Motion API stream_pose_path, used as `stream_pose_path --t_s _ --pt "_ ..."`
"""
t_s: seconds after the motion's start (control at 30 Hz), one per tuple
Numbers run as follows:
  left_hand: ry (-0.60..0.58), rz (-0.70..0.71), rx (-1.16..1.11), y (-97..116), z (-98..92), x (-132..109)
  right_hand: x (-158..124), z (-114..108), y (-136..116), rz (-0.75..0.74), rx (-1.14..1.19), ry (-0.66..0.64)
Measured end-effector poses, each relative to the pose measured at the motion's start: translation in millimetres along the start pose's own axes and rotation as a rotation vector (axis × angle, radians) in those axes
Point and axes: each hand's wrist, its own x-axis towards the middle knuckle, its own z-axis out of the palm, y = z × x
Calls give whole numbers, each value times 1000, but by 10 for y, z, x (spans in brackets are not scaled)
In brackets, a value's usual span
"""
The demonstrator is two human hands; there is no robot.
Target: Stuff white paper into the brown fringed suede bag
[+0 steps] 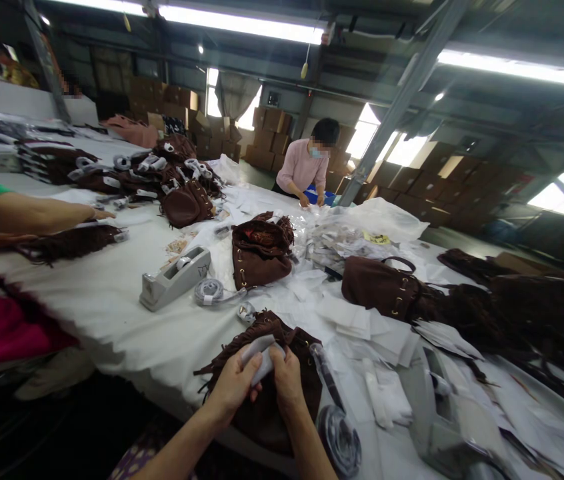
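Both my hands pinch a folded piece of pale grey-white wrapping sheet (263, 359), held above a brown fringed bag. My left hand (232, 387) grips its left side with the thumb on top. On the right side, my right hand (288, 380) has its fingers closed on the same sheet. Beneath them the brown bag (307, 347) lies on the table, with eyelets along its upper edge and fringe at the left. A coiled strap in clear wrap (338, 437) rests at the bag's right, beside my right forearm.
A grey tape dispenser (175, 277) and a coiled strap (209, 291) stand beyond the bag. Another dispenser (442, 413) is at right, near white paper sheets (357, 320). More brown bags (262, 257) lie around. A co-worker's arm (27, 213) reaches in from the left; another person (307, 167) stands opposite.
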Motion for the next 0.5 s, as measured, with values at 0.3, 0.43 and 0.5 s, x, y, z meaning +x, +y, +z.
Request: stream_pose_path --t_s 0.3,0.43,0.5 --pt "91 356 371 -100 25 -134 1 18 -70 190 136 -58" --pt "-75 440 590 -64 -52 -144 -38 -34 -98 287 178 -93" --pt "-144 436 674 -59 -95 -134 -52 -70 -106 323 203 -115"
